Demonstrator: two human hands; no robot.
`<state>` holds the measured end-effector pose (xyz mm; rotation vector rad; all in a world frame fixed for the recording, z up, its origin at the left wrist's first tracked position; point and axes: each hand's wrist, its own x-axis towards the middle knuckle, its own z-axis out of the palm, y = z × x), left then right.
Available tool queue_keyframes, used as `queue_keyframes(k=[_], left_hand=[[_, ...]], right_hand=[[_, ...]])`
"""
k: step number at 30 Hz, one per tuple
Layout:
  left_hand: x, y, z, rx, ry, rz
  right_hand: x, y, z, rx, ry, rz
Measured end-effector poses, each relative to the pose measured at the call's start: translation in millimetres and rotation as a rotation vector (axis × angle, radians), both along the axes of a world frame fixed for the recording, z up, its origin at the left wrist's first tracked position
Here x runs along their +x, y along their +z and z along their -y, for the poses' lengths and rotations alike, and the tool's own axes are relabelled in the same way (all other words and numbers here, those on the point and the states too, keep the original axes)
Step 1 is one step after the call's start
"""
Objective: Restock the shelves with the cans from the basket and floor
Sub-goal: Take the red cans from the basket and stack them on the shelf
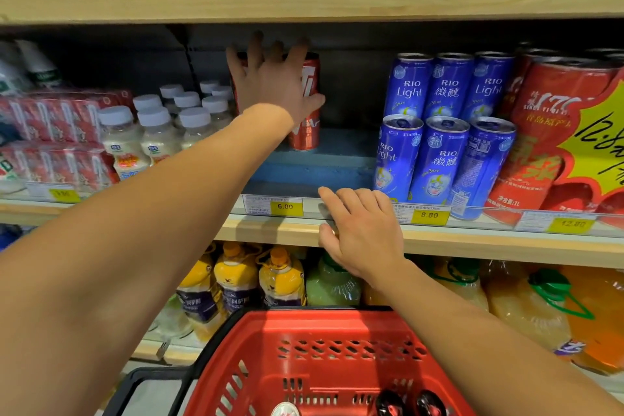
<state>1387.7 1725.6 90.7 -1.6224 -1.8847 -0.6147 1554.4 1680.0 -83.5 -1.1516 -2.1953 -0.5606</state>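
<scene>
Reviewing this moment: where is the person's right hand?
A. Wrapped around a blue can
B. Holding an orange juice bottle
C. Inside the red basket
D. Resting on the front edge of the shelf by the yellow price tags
D: the right hand lies on the shelf edge beside the yellow price tags, holding nothing, while the left hand reaches the red cans.

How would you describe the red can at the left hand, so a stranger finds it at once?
Look at the middle wooden shelf, in the gap left of the blue Rio cans. The red can stands upright there under the left hand. It stands in front, apart from the blue cans.
</scene>
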Motion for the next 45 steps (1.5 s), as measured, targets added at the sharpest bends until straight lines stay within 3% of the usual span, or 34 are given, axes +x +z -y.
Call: queue_keyframes(k=[24, 41, 45], left_hand=[[-21, 21, -3, -0.087, 0.003, 0.028], [-16, 5, 17, -0.07, -0.074, -0.023], [-1, -15, 55, -0.115, -0.104, 0.156]], right_hand=[[-1, 2, 2, -0.003, -0.02, 0.01], [0, 5, 3, -0.052, -0.014, 0.022], [1, 10, 7, -0.092, -0.009, 0.042]])
